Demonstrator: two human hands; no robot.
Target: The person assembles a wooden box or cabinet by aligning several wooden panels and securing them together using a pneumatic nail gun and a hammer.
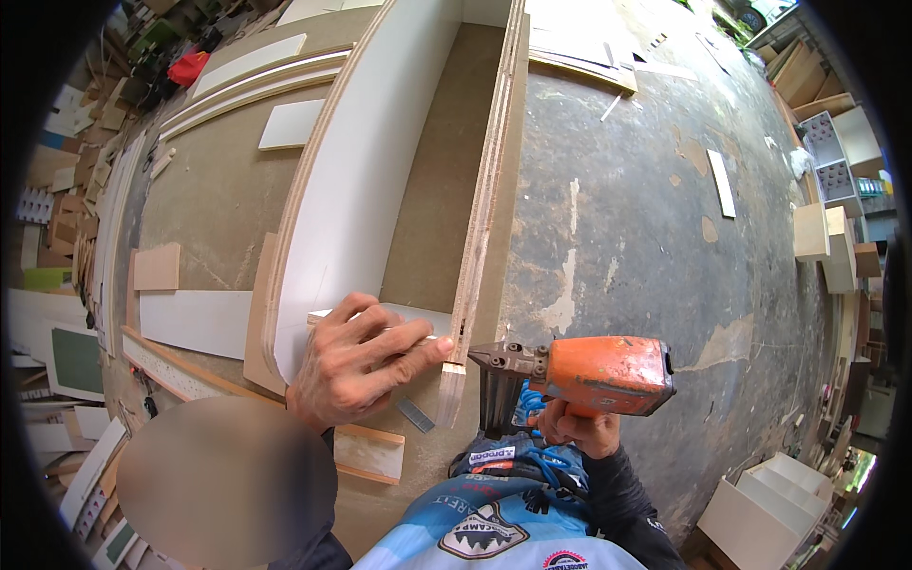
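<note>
My right hand point(581, 432) is wrapped around the handle of an orange nail gun point(608, 373). The gun's dark metal nose points left and meets the near end of a plywood side panel point(486, 190), standing on edge. My left hand point(361, 366) is closed over a white crosspiece point(423, 315) between two side panels, its fingertips reaching the right panel's edge close to the nose. The other panel, white-faced point(356, 161), stands on the left, so the boards form a long open box. Beside my left hand lies a grey strip of fasteners point(415, 414).
A short white-faced board point(372, 454) lies near me on the brown work surface point(214, 204). More white boards point(195, 323) lie left of the box. Blue hose point(528, 404) hangs below the gun. Cabinets and offcuts line the right side of the concrete floor point(646, 237).
</note>
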